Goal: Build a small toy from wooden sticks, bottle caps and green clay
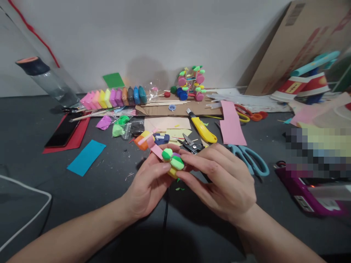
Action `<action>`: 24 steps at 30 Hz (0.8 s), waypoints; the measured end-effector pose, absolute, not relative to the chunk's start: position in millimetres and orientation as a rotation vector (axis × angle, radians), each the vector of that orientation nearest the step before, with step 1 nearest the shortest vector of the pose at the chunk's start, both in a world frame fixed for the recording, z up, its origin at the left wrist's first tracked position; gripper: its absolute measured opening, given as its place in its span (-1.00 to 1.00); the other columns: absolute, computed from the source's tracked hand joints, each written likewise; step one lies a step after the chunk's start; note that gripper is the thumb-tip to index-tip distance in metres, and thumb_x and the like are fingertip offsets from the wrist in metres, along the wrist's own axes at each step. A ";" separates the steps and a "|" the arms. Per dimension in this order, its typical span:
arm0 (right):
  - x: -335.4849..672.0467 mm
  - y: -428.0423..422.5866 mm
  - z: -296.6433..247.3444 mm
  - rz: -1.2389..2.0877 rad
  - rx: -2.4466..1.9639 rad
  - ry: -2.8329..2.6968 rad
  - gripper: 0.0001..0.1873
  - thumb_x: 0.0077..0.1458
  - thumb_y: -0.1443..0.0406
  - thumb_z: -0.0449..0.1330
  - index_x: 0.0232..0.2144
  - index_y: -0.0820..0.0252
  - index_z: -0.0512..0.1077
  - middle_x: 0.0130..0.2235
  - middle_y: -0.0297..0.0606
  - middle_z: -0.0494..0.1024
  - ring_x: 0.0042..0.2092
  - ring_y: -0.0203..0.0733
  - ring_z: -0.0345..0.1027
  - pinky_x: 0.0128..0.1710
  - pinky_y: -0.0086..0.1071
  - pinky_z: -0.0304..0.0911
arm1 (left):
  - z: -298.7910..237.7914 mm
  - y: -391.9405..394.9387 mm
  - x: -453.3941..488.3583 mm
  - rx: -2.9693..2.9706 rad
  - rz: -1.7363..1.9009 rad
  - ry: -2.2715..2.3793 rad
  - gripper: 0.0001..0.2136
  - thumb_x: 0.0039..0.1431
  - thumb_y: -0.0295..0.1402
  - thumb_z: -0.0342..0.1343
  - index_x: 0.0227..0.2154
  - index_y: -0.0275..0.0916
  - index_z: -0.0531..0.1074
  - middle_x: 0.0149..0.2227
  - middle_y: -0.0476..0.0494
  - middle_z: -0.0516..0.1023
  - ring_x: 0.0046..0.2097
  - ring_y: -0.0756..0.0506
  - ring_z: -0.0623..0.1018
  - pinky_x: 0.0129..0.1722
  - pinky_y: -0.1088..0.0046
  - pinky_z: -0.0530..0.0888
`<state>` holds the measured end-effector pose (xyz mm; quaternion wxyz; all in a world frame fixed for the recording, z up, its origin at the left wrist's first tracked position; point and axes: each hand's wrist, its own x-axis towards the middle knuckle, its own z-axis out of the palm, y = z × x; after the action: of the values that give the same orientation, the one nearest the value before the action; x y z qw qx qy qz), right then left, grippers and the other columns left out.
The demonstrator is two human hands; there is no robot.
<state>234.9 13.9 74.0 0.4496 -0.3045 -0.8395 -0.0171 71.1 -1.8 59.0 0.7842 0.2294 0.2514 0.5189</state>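
Between both hands, above the middle of the dark table, is a small clay craft piece (176, 163) with light and dark green lobes, some purple and a yellow part below. My left hand (145, 184) is closed around it from the left, thumb near the green lobes. From the right, my right hand (223, 182) pinches it with thumb and index finger. A pink strip (156, 149) runs from it up to an orange and yellow piece (143, 140); how they join is hidden. Just behind the fingers lie black-handled pliers or cutters (192, 145) and a yellow utility knife (203, 128).
Clay packets (117, 96) line the back beside a colourful clay-and-stick model (192, 84). Blue scissors (253, 160) and pink paper (231, 124) lie right. Leftward are a phone (62, 133), blue paper (86, 157) and a water bottle (52, 84). A purple case (309, 197) sits far right.
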 end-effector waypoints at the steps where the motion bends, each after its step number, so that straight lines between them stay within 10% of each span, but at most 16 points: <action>1: 234.7 14.2 74.4 -0.040 -0.750 -2.077 -0.79 0.11 0.38 0.34 -0.17 0.24 0.46 -0.40 -0.24 0.61 -0.41 -0.24 0.38 -0.42 -0.31 0.30 | 58.9 -1.9 70.9 0.488 1.119 0.540 -0.81 0.11 -0.45 0.19 -0.19 -0.22 0.52 -0.24 -0.08 0.59 -0.19 -0.05 0.56 -0.14 0.45 0.47; 24: 230.9 10.7 68.8 -0.016 -0.801 -2.040 -0.82 0.11 0.37 0.33 -0.20 0.18 0.47 -0.32 -0.21 0.58 -0.33 -0.17 0.39 -0.35 -0.23 0.32 | 54.6 -1.6 70.2 0.586 1.089 0.449 -0.79 0.19 -0.47 0.12 -0.13 -0.21 0.53 -0.17 -0.10 0.58 -0.14 -0.01 0.53 -0.08 0.52 0.45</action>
<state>230.9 10.7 68.8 0.4571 -0.3252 -0.8278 -0.0065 70.2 -1.6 54.6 0.7912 0.2722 0.2088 0.5062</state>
